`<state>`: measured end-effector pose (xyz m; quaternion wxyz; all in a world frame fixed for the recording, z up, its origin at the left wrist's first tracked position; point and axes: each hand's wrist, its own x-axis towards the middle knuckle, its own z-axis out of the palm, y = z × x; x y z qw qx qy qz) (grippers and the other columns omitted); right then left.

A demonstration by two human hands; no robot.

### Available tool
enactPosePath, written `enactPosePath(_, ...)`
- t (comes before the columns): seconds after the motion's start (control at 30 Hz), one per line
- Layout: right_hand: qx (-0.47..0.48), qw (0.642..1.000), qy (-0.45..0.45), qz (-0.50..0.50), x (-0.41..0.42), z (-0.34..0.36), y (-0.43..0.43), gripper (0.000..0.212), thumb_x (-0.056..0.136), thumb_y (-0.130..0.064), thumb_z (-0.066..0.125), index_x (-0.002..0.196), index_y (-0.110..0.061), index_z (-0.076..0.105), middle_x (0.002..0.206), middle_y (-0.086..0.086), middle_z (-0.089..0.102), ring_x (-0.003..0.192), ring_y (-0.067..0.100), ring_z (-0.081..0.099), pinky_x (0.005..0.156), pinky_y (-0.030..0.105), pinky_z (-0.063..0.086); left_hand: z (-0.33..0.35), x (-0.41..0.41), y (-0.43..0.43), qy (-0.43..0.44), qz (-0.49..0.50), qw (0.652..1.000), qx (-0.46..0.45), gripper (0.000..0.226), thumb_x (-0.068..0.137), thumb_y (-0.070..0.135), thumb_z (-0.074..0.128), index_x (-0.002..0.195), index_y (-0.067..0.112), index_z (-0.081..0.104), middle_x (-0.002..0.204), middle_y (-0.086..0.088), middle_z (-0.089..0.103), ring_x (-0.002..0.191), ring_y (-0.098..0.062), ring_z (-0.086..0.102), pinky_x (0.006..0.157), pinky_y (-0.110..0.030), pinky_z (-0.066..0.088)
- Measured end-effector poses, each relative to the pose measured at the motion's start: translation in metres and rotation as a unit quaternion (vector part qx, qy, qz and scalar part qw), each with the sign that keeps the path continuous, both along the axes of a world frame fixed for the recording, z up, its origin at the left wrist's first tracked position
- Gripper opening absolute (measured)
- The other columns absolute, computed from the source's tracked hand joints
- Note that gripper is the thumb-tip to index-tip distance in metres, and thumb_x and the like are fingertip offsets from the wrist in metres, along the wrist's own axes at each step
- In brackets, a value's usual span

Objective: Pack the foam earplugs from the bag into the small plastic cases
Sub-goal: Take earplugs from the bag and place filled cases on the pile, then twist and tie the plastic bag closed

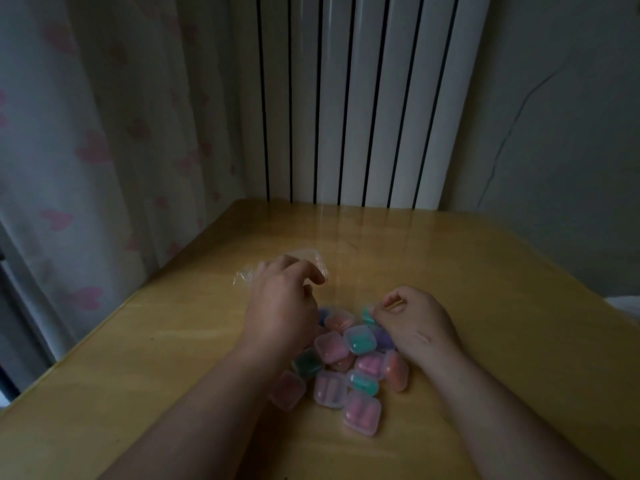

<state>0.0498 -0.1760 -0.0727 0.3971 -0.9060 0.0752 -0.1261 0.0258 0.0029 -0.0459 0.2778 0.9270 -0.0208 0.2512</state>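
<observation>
A heap of small clear plastic cases [346, 365] lies on the wooden table [485, 278], several showing pink, teal, purple or orange earplugs inside. A crumpled clear bag [308, 258] lies just beyond my left hand [280, 306], which hovers palm down with curled fingers over the bag's near edge and the heap's far left side. My right hand [415, 323] rests at the heap's far right, fingers curled, its fingertips pinching a teal case [367, 315]. What my left hand holds, if anything, is hidden.
The table's left edge [104, 327] runs diagonally beside a curtain with pink hearts [86, 150]. A white ribbed radiator [363, 98] stands behind the far edge. A grey wall is at the right.
</observation>
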Motion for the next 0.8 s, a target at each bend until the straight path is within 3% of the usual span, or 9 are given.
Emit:
enactPosePath(0.1, -0.057, 0.998, 0.035, 0.021, -0.003, 0.001, 0.002, 0.019, 0.08, -0.04, 0.068, 0.073, -0.023, 0.062, 0.082, -0.004, 0.069, 0.081, 0.019, 0.063, 0.072, 0.029, 0.05, 0.0, 0.001, 0.002, 0.018, 0.025, 0.999, 0.026, 0.031, 0.092, 0.014, 0.058, 0.111, 0.038, 0.065, 0.135, 0.008, 0.046, 0.122, -0.013, 0.035, 0.099, -0.026, 0.034)
enactPosePath(0.2, -0.087, 0.994, 0.05, 0.04, -0.006, 0.003, 0.004, 0.019, 0.084, -0.043, 0.063, 0.074, -0.026, 0.064, 0.085, -0.006, 0.069, 0.081, 0.018, 0.062, 0.069, 0.026, 0.045, 0.001, 0.002, 0.003, 0.047, 0.04, 0.997, 0.038, 0.032, 0.09, 0.016, 0.06, 0.109, 0.04, 0.066, 0.148, 0.005, 0.038, 0.14, -0.02, 0.026, 0.114, -0.04, 0.03)
enactPosePath(0.37, -0.039, 0.999, -0.001, 0.03, -0.008, 0.005, 0.006, 0.023, 0.089, -0.038, 0.059, 0.074, -0.022, 0.065, 0.083, -0.001, 0.069, 0.082, 0.021, 0.063, 0.071, 0.028, 0.046, 0.003, 0.003, 0.006, 0.078, 0.059, 0.994, 0.039, 0.032, 0.089, 0.019, 0.06, 0.11, 0.041, 0.068, 0.159, 0.003, 0.028, 0.149, -0.022, 0.012, 0.119, -0.047, 0.019)
enactPosePath(0.5, 0.002, 0.997, -0.055, 0.048, -0.014, 0.011, 0.008, 0.019, 0.089, -0.031, 0.062, 0.071, -0.024, 0.064, 0.076, -0.009, 0.066, 0.076, 0.012, 0.06, 0.065, 0.024, 0.041, 0.004, 0.004, 0.006, 0.131, 0.065, 0.988, 0.051, 0.029, 0.09, 0.025, 0.06, 0.112, 0.043, 0.068, 0.162, 0.003, 0.022, 0.151, -0.022, 0.005, 0.12, -0.047, 0.007)
enactPosePath(0.6, 0.008, 0.995, -0.085, 0.058, -0.018, 0.015, 0.01, 0.015, 0.088, -0.028, 0.064, 0.073, -0.027, 0.065, 0.077, -0.014, 0.065, 0.073, 0.003, 0.057, 0.061, 0.013, 0.039, 0.001, 0.008, 0.01, 0.148, 0.083, 0.982, 0.078, 0.029, 0.087, 0.028, 0.062, 0.113, 0.038, 0.069, 0.153, 0.003, 0.04, 0.147, -0.022, 0.017, 0.118, -0.047, 0.013)
enactPosePath(0.67, 0.007, 0.993, -0.091, 0.067, -0.02, 0.017, 0.013, 0.011, 0.088, -0.027, 0.064, 0.077, -0.026, 0.067, 0.08, -0.013, 0.066, 0.074, 0.002, 0.056, 0.062, 0.012, 0.039, -0.001, 0.009, 0.012, 0.137, 0.092, 0.982, 0.093, 0.03, 0.089, 0.03, 0.058, 0.117, 0.032, 0.067, 0.139, 0.005, 0.053, 0.139, -0.019, 0.03, 0.114, -0.046, 0.02)
enactPosePath(0.8, 0.012, 0.991, -0.099, 0.091, -0.024, 0.017, 0.016, 0.008, 0.087, -0.025, 0.066, 0.079, -0.027, 0.067, 0.08, -0.012, 0.065, 0.071, -0.001, 0.054, 0.06, 0.011, 0.038, -0.004, 0.011, 0.013, 0.108, 0.095, 0.986, 0.089, 0.038, 0.09, 0.034, 0.06, 0.127, 0.028, 0.059, 0.134, 0.004, 0.055, 0.132, -0.018, 0.04, 0.11, -0.04, 0.026)
